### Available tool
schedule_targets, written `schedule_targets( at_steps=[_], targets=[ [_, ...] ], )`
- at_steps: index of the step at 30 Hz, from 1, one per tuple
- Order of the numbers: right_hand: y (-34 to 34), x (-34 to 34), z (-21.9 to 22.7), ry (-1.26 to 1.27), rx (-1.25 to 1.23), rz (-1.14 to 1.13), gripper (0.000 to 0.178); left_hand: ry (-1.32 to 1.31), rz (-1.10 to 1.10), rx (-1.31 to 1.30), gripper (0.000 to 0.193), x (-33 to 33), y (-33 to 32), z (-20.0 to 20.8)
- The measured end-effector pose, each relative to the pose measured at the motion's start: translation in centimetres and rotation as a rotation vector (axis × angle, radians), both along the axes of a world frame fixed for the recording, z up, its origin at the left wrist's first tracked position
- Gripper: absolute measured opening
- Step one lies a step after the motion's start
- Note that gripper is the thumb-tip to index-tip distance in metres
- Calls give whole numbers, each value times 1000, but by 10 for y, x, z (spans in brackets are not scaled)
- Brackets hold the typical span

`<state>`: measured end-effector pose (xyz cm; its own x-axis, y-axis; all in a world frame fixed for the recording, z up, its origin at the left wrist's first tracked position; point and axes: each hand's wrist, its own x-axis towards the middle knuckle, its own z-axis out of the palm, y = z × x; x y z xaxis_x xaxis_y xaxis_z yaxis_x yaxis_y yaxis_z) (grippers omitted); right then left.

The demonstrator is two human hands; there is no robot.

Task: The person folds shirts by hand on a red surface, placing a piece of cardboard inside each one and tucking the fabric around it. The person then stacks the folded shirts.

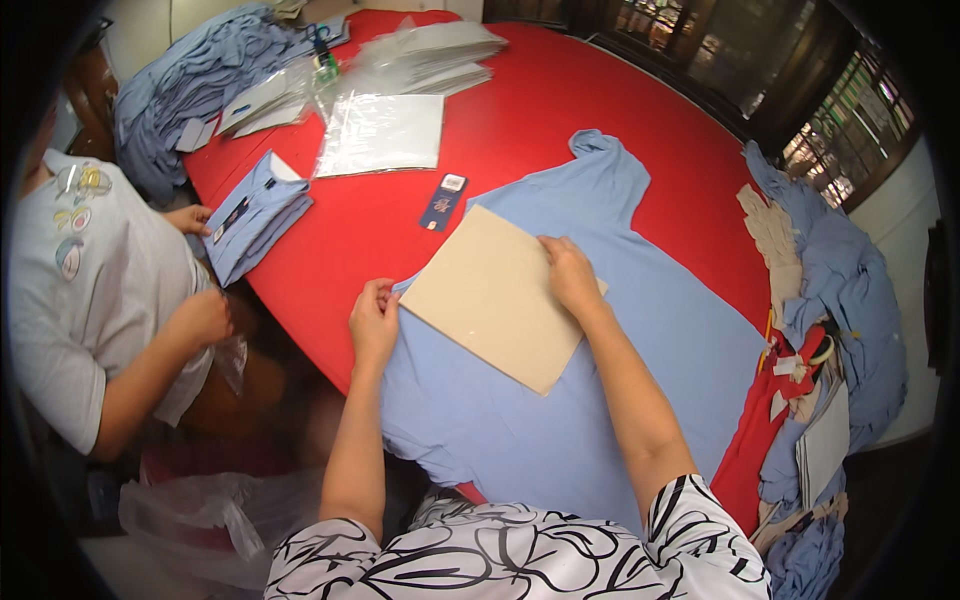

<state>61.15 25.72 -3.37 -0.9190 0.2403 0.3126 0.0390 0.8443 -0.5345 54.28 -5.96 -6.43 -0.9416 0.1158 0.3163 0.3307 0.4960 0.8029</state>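
I have the left hand (374, 318) pinched on the blue shirt (690, 330) at its edge, by the left corner of a beige board (490, 300). The right hand (572, 272) is on the board's far right side; I cannot tell whether it grips. The board lies on the shirt, spread over the red table (540, 110). Far left, I see a folded shirt (258, 225) at a co-worker's hand (190, 219).
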Motion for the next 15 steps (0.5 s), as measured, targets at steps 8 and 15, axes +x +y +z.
schedule_targets(
  at_steps=[8, 15],
  targets=[
    [-8, -7, 6, -34, 134, 25, 38, 182, 96, -63, 27, 10, 8, 25],
    [-12, -11, 13, -53, 158, 10, 40, 367, -282, -347, 38, 43, 106, 32]
  ],
)
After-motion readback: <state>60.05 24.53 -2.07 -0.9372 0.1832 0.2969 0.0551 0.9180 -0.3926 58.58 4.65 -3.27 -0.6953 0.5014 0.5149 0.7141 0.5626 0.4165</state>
